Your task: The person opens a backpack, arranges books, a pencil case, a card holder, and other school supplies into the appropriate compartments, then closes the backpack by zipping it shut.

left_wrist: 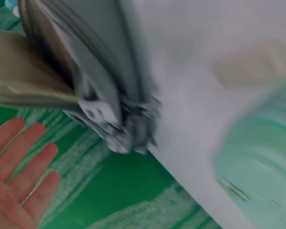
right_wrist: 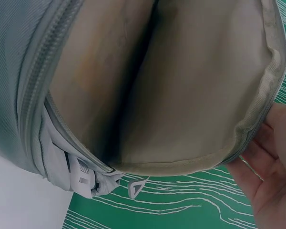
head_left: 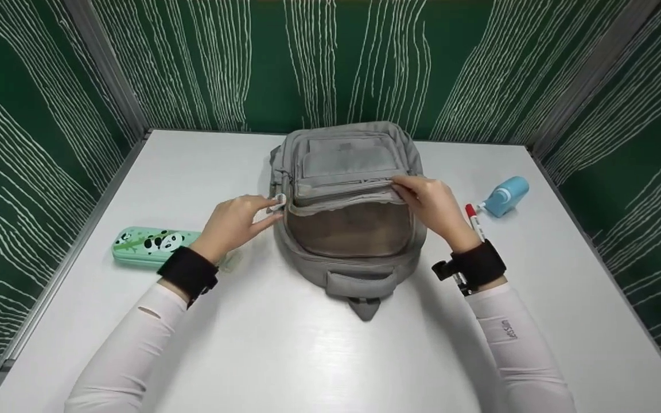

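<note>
A grey backpack (head_left: 345, 275) lies on the table with its front compartment unzipped, its brown lining (head_left: 353, 229) in sight. My right hand (head_left: 434, 209) pinches the edge of the front flap (head_left: 345, 198) and holds it up; in the right wrist view, fingers grip the zipper-lined rim of the flap (right_wrist: 195, 95). At the bag's left side, my left hand (head_left: 238, 223) has thumb and forefinger apart beside a small white pull (head_left: 278, 201). The left wrist view is blurred and has that hand's fingers (left_wrist: 35, 167) spread, clear of the bag's white buckle (left_wrist: 99, 112).
Left on the table lies a green panda pencil case (head_left: 155, 244), partly behind my left wrist. A small pale block (head_left: 231, 261) is beside that wrist. To the right are a red-capped marker (head_left: 471, 212), partly hidden by my right wrist, and a small blue bottle (head_left: 505, 196).
</note>
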A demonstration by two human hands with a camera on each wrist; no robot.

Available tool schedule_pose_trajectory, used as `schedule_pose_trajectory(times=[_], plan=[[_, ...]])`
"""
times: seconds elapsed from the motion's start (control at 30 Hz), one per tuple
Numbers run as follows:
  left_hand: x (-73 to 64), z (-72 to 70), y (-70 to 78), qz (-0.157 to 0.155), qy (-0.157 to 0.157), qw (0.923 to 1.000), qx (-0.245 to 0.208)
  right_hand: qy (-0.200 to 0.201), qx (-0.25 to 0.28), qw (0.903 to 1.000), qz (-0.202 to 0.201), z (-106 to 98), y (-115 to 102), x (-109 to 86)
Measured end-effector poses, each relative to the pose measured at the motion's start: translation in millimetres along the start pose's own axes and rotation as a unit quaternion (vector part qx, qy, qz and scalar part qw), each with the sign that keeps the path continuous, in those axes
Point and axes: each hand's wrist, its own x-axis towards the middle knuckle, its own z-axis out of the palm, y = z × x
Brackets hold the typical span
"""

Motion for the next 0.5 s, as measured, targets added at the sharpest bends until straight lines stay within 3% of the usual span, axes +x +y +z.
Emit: schedule_pose_trajectory(times=[0.2,0.37,0.5], plan=[[-43.3,-21.8,-51.6,-0.055,-0.086,0.9945,0.024,0.004,-0.003,1.0,0.003,1,4,-3.8],[-82.3,-46.1,-93.9,-0.118,-0.164,0.9789,0.033,0.005,-0.002,1.0,-0.007,3,5,-2.8],[-107.6,-59.2,-125.7,-0.163,-0.201,0.9647,0.049,0.011,0.0,0.9998,-0.017,6,5,-2.7]])
